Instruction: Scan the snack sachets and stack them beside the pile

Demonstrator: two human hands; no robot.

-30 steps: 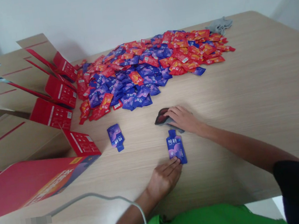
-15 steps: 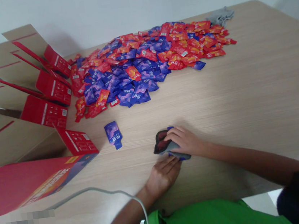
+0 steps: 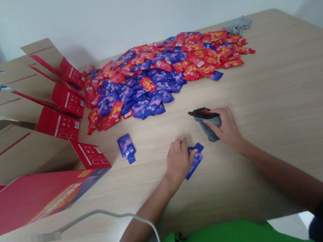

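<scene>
My right hand [image 3: 228, 128] is closed around a small grey pouch [image 3: 209, 127], thumb in front and fingers behind. The pouch's dark mouth gapes upward, with a reddish lining partly visible. To its left, my left hand [image 3: 178, 159] rests low over the table, fingers slightly bent and thumb apart from them. That thumb lies across a blue-purple sachet [image 3: 194, 166], which is flat on the tabletop and partly covered. Another blue-purple sachet [image 3: 127, 148] lies by itself farther left.
A wide heap of red-orange and blue-purple sachets [image 3: 150, 79] spreads along the table's back. Open red cartons [image 3: 90, 155] stand in a row at the left. A crumpled grey cloth [image 3: 238, 25] lies at the far right; a pale cable [image 3: 126, 215] crosses the front.
The grey pouch has gone from lying over the sachet to upright in my right hand, farther right and away. The sachet beneath is uncovered; my left hand has shifted forward beside it.
</scene>
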